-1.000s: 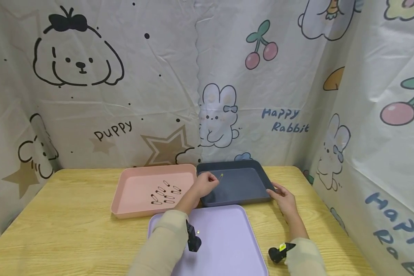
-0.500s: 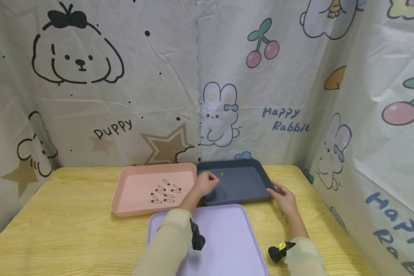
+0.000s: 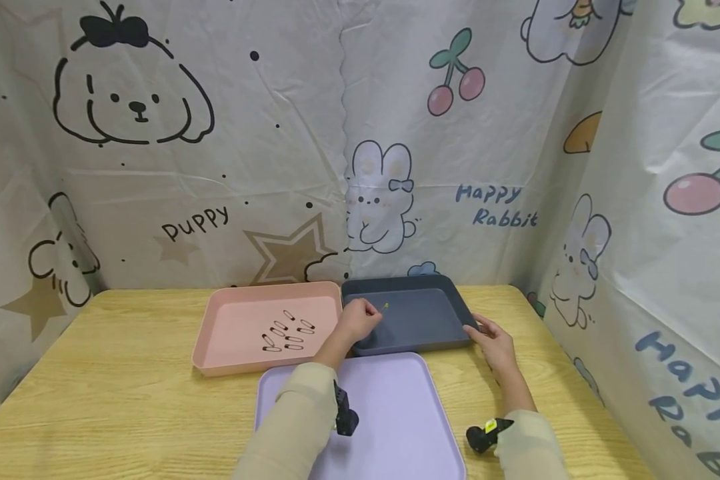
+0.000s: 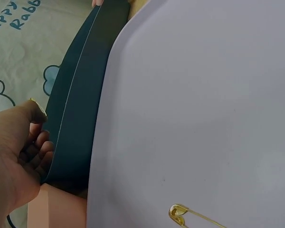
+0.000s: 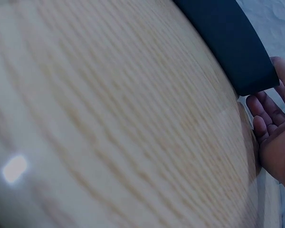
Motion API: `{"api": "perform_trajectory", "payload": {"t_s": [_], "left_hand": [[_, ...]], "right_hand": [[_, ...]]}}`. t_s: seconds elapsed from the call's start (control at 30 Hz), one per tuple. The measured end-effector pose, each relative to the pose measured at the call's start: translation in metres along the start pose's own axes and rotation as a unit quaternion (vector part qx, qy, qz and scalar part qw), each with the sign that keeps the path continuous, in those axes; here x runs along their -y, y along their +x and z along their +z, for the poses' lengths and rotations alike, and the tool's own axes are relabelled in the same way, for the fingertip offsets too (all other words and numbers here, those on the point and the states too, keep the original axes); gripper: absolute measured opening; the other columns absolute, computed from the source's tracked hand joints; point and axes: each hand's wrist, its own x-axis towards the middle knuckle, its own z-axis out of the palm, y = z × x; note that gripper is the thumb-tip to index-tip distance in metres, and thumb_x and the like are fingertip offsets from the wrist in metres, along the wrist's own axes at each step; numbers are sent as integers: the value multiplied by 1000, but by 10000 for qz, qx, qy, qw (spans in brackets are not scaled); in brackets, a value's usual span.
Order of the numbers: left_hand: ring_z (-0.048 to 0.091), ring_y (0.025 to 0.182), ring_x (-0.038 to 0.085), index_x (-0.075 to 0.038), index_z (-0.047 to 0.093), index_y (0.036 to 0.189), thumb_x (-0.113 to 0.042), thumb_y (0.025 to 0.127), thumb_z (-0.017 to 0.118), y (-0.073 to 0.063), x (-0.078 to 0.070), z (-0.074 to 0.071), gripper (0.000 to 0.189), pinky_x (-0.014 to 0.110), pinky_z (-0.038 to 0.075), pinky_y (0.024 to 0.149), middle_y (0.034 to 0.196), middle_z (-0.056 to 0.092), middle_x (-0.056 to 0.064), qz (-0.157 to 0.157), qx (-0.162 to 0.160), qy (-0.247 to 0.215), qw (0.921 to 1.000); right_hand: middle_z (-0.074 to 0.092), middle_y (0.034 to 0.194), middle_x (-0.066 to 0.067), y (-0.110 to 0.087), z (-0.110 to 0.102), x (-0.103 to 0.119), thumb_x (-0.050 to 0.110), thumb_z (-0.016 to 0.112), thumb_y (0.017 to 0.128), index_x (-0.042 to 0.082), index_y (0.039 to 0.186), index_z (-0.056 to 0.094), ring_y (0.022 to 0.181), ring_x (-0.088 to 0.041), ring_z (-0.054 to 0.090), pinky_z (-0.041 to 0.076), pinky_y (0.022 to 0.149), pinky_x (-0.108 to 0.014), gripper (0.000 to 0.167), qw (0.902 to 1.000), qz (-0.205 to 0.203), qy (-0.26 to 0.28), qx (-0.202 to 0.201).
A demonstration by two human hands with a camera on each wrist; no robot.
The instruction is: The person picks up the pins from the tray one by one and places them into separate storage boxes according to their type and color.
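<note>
My left hand is over the left part of the dark blue tray, pinching a small gold safety pin between thumb and fingertips. Most of that pin is hidden by the fingers in the left wrist view. At the tray's right front corner, my right hand grips the rim; the right wrist view has the thumb and fingers around the corner of the dark wall. Another gold safety pin lies on the lilac tray, hidden behind my left forearm in the head view.
Several safety pins with dark ends lie in the pink tray, left of the dark one. All three trays stand close together on a wooden table. A printed curtain hangs behind and at both sides.
My left forearm has shifted slightly right, covering the pin on the lilac tray that showed earlier. Both hands stay nearly in place, and the head view tilts down a little.
</note>
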Motion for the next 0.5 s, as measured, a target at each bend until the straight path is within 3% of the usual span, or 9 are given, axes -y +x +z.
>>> {"api": "perform_trajectory", "payload": {"t_s": [0.23, 0.33, 0.5], "left_hand": [[57, 84, 19, -3, 63, 96, -12, 87, 56, -1, 1, -1, 14, 31, 48, 77, 92, 63, 9, 279, -13, 97, 9996], [58, 90, 22, -1, 61, 102, -10, 88, 55, -1, 3, -2, 18, 35, 48, 82, 96, 63, 11, 465, 11, -26, 9989], [57, 89, 21, -2, 60, 104, -12, 89, 55, 1, 6, -3, 19, 34, 47, 80, 97, 63, 11, 583, 74, -334, 9977]], "right_hand": [[43, 136, -11, 0, 1, 1, 38, 66, 84, 13, 137, 47, 118, -17, 39, 37, 76, -8, 62, 10000, -2, 23, -65], [43, 137, -11, -2, 1, 2, 38, 66, 85, 12, 138, 46, 118, -17, 38, 37, 76, -8, 62, 10000, -5, 20, -62], [40, 138, -12, -4, -1, 4, 40, 65, 85, 11, 139, 45, 121, -19, 36, 36, 74, -5, 64, 10000, -10, -2, -5]]}}
